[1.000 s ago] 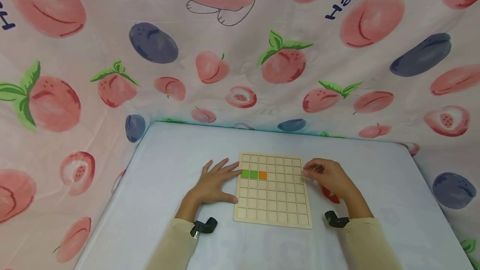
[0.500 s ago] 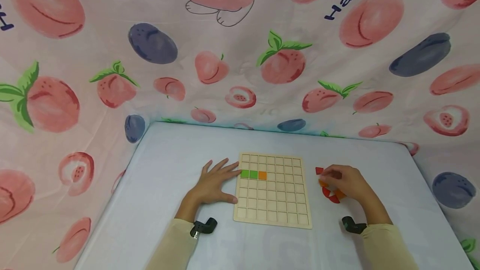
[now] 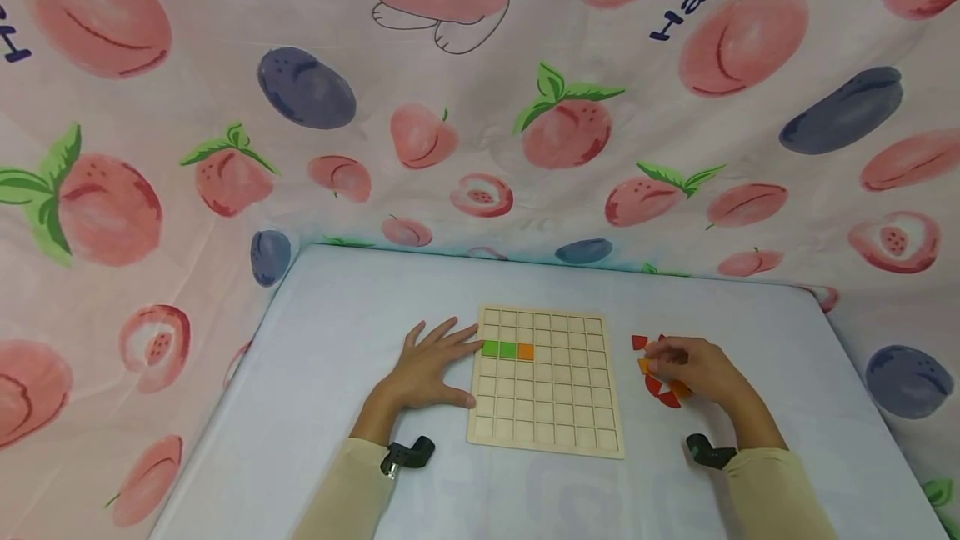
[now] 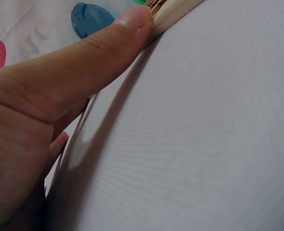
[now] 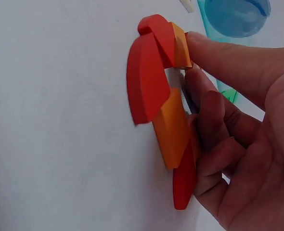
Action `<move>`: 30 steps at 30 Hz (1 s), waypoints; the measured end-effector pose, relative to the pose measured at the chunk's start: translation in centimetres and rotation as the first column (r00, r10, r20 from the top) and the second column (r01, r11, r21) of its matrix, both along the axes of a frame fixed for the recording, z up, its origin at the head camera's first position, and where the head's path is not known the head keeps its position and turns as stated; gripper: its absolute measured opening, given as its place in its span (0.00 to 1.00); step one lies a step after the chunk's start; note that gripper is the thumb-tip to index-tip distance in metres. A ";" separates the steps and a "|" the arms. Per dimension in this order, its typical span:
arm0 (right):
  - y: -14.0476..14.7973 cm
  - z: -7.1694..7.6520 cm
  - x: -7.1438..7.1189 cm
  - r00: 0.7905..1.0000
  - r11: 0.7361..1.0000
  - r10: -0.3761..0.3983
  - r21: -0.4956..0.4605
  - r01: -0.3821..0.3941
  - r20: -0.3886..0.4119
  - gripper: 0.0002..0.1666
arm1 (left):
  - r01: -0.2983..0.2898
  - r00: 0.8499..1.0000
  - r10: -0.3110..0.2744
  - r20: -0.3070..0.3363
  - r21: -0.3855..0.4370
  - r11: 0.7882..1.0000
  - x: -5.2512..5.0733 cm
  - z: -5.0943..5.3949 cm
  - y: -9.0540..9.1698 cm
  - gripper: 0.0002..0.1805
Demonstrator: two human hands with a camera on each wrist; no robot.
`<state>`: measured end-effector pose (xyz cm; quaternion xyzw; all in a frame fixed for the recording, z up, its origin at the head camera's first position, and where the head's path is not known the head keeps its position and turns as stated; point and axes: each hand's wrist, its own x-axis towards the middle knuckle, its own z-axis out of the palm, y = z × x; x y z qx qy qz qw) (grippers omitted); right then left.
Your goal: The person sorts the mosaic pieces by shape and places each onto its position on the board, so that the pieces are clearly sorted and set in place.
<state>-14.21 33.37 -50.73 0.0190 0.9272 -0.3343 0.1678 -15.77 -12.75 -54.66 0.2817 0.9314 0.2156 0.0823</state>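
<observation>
My left hand [image 3: 431,365] lies spread at the left side of a square wooden grid board [image 3: 547,432], thumb and fingertips touching its edge. In the left wrist view the thumb [image 4: 103,50] presses against the board's side. Two green tiles [image 3: 498,348] and an orange tile [image 3: 526,352] sit side by side in one row of the grid. My right hand [image 3: 693,365], fingers bent, is at a small cluster of red and orange pieces right of the board. Its thumb tip is at an orange piece [image 5: 180,45]; whether it pinches one is unclear.
Red curved pieces [image 5: 144,79] and another orange piece [image 5: 171,130] lie close together on the white tabletop [image 3: 360,298]. A small red piece [image 3: 639,342] lies just left of the right hand's fingers. A fruit-print cloth [image 3: 465,132] hangs behind the table.
My right hand has moved from the board's right edge rightward to the loose pieces, then stayed nearly still there. The left hand and the board tiles look unchanged.
</observation>
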 end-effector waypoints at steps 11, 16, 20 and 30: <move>0.0 -0.4 0.0 1.000 1.000 -0.004 -0.008 0.004 -0.002 0.17 | 0.006 1.000 -0.006 0.002 0.014 1.000 -0.1 0.0 0.0 0.53; -0.1 -0.7 0.0 1.000 1.000 -0.012 0.001 0.012 -0.009 0.16 | 0.002 1.000 -0.002 0.003 -0.002 1.000 -0.1 -0.1 0.0 0.54; 0.0 -0.9 -0.1 1.000 1.000 -0.013 0.011 0.013 -0.012 0.16 | -0.001 1.000 0.001 0.003 -0.007 1.000 -0.2 -0.1 0.0 0.54; -0.2 -0.6 -0.1 1.000 1.000 -0.014 0.008 0.014 -0.007 0.14 | 0.003 1.000 -0.003 0.001 -0.014 1.000 -0.2 -0.2 0.0 0.53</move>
